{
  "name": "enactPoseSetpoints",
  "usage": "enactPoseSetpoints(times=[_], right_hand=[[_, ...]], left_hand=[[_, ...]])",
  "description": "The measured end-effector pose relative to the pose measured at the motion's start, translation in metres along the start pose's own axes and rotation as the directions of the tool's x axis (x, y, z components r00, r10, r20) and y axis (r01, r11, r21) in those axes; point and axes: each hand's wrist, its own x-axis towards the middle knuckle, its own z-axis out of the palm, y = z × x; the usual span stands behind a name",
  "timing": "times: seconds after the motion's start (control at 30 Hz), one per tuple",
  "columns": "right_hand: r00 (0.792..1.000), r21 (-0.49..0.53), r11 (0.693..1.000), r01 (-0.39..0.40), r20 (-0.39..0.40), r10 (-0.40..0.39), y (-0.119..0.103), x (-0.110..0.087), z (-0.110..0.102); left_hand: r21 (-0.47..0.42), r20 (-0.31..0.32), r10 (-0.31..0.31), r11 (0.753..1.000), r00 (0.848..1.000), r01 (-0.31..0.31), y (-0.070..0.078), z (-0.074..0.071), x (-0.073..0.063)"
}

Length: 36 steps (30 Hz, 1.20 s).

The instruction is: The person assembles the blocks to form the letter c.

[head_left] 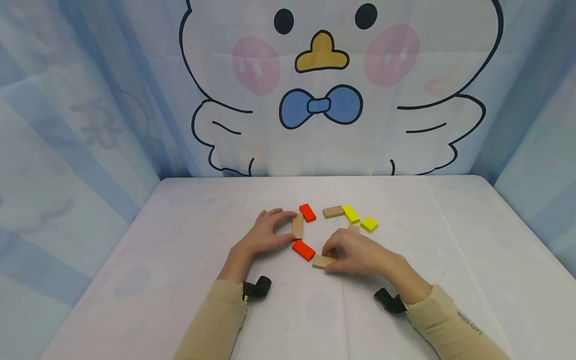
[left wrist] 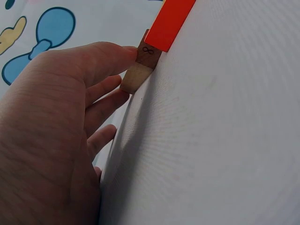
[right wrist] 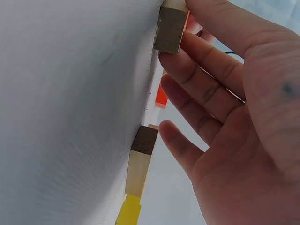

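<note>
Closest to the person's body, tan sleeves (head_left: 213,325) lie over the white surface (head_left: 112,300), with 1 black wrist device (head_left: 257,288) on the left arm and 1 more black device (head_left: 389,301) on the right.

Just past them, the right hand (head_left: 355,252) has a narrow grip, thumb and fingertips pinching the nearest wooden block (head_left: 320,261), which lies flat. Just beside that block is the nearer red block (head_left: 303,250), set at a slant between the 2 hands.

A little farther, the left hand (head_left: 266,234) holds the upright-running wooden block (head_left: 297,226) by its 2 ends, thumb at the near end and a finger at the far end. Beyond the right hand, a partly hidden wooden block (head_left: 353,227) peeks out, with the right yellow block (head_left: 369,224) just beside it.

Farthest among the blocks are the slanted yellow block (head_left: 351,214), the farther red block (head_left: 308,212) and the farthest wooden block (head_left: 333,212), whose right end looks to touch that slanted yellow. Behind everything hangs a blue-and-white curtain (head_left: 315,150) with a cartoon in a bow tie.
</note>
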Motion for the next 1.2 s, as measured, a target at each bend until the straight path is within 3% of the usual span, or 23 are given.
enactPoseSetpoints(times=[1.2], right_hand=[[1.0,0.014,1.0,0.001,-0.004,0.0,0.0021,0.0018,0.0005]], left_hand=[[0.006,0.009,-0.007,1.0,1.0,0.007,-0.0024,0.001,0.0012]])
